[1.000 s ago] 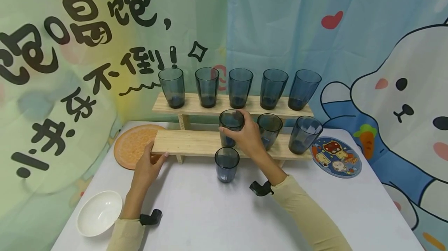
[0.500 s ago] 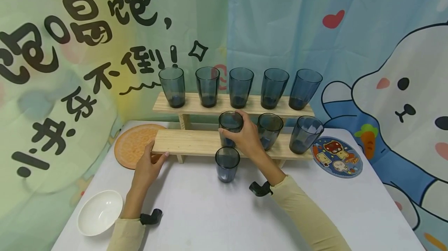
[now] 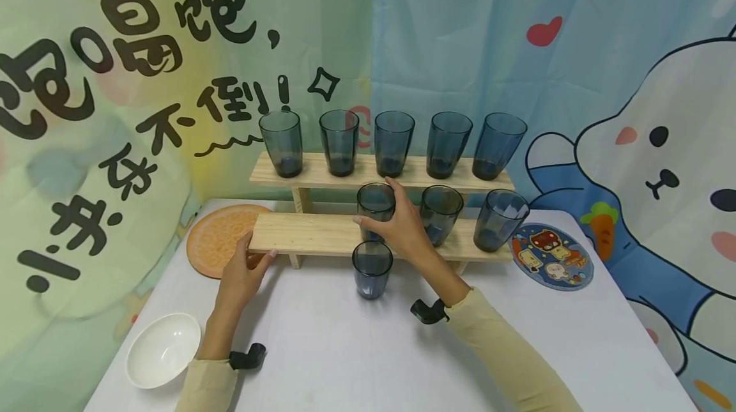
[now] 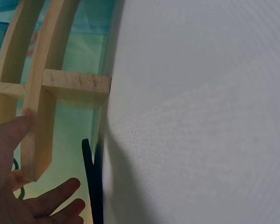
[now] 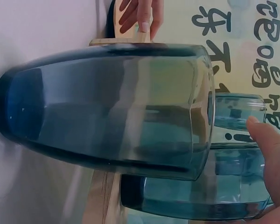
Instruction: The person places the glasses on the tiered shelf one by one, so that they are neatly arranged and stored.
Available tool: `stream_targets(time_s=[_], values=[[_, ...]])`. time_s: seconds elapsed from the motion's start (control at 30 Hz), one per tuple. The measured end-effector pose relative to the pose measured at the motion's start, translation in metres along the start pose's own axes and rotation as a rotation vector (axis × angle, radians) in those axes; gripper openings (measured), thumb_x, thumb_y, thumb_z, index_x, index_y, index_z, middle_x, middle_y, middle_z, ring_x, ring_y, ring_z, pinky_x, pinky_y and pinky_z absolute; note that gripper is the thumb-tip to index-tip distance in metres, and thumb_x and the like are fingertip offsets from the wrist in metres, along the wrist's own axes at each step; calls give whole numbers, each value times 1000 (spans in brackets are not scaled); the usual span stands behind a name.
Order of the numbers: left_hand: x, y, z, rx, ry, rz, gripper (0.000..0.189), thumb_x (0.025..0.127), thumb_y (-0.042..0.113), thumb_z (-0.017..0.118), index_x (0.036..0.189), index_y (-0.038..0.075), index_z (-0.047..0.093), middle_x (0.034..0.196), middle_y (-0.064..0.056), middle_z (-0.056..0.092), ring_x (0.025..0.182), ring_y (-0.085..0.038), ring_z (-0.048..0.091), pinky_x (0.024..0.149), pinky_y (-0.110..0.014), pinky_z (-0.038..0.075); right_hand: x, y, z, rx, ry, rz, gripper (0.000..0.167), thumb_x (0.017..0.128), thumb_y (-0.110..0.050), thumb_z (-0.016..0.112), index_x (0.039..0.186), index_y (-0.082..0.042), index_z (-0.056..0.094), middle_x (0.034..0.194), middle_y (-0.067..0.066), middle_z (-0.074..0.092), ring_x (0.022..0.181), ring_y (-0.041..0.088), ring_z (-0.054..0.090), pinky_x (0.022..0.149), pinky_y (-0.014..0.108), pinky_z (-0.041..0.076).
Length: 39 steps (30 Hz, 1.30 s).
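My left hand (image 3: pixel 240 278) grips the left end of the lower board of a two-tier wooden shelf (image 3: pixel 305 233); in the left wrist view the thumb (image 4: pixel 19 125) lies against the board and other fingers spread beyond it. At a blue-grey glass (image 3: pixel 375 202) standing on that board, my right hand (image 3: pixel 405 223) has its thumb and forefinger spread around the sides. The thumb tip (image 5: pixel 254 125) extends past the glass's side in the right wrist view; the other fingers are mostly hidden. A second glass (image 3: pixel 372 271) stands upright on the table just in front, below the right hand.
Several matching glasses (image 3: pixel 393 144) line the upper board. Two more (image 3: pixel 441 215) stand right of the right hand. An orange round mat (image 3: pixel 221 239) and white bowl (image 3: pixel 163 351) are at left, a blue patterned mat (image 3: pixel 552 257) at right. A printed curtain hangs behind.
The right hand's thumb and forefinger have spread slightly away from the glass on the lower board, and that glass sits marginally further left. The left hand stays on the shelf end.
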State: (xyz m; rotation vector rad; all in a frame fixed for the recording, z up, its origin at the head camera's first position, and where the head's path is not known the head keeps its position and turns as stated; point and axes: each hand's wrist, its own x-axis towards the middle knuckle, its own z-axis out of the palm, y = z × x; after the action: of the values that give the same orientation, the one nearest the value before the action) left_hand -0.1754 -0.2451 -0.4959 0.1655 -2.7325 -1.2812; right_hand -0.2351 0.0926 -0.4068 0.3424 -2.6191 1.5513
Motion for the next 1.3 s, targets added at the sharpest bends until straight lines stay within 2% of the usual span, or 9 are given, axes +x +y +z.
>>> stream_targets(time_s=[0.27,0.4,0.5,0.63,0.73,0.83,1.0,1.17,1.3], values=[[-1,1,0,4,-10,-5,81,108,45,61,167,8,21,148,-32,56,134,-47,59,112,-62,45,-8,-4,-2,-40,10,-38,107,90,-46,85,169,-17,19,172,15,24,154,41,34,116,68,38],[-1,0,-1,6,-12,-8,80,108,44,61,167,8,21,148,-32,56,134,-47,59,111,-63,46,-21,-11,-7,-70,43,-87,105,91,-47,84,169,-19,20,172,15,24,155,43,33,115,70,38],[-1,0,-1,5,-11,-11,80,107,45,61,167,8,21,148,-32,56,134,-47,59,112,-63,45,-37,-17,-13,-74,83,-123,96,92,-49,81,167,-22,27,170,11,30,154,41,35,115,70,38],[-1,1,-1,6,-11,-14,80,107,45,61,167,8,22,149,-32,56,135,-47,59,112,-62,45,-60,-17,-15,-17,151,-211,73,99,-41,76,159,-15,43,157,8,47,147,31,46,119,54,41],[-1,1,-2,6,-11,-13,80,107,45,61,167,9,22,148,-31,57,135,-46,59,112,-62,45,-74,-7,-10,26,152,-241,59,104,-36,70,152,-8,50,147,9,55,139,26,53,120,41,42],[-1,1,-2,7,-8,-14,80,107,46,61,167,10,22,148,-30,57,135,-46,59,112,-63,45,-83,5,-1,20,95,-173,62,105,-44,66,152,-7,49,147,10,56,140,28,54,120,43,43],[-1,0,-3,12,-1,-12,80,107,46,61,167,11,23,148,-30,57,134,-46,60,112,-63,45,-88,19,13,-79,24,-34,83,95,-61,71,155,-9,46,151,9,53,142,33,50,115,56,45],[-1,0,-2,12,3,-14,79,107,45,62,166,10,24,148,-30,57,134,-47,59,112,-63,44,-87,25,24,-116,6,-1,94,88,-63,79,157,-8,46,153,14,53,142,38,50,114,61,44],[-1,0,-1,7,-3,-13,80,107,45,62,167,8,23,149,-31,56,135,-47,58,113,-63,43,-87,30,30,-129,1,22,96,86,-62,82,158,-10,45,158,17,50,144,45,47,112,64,44]])
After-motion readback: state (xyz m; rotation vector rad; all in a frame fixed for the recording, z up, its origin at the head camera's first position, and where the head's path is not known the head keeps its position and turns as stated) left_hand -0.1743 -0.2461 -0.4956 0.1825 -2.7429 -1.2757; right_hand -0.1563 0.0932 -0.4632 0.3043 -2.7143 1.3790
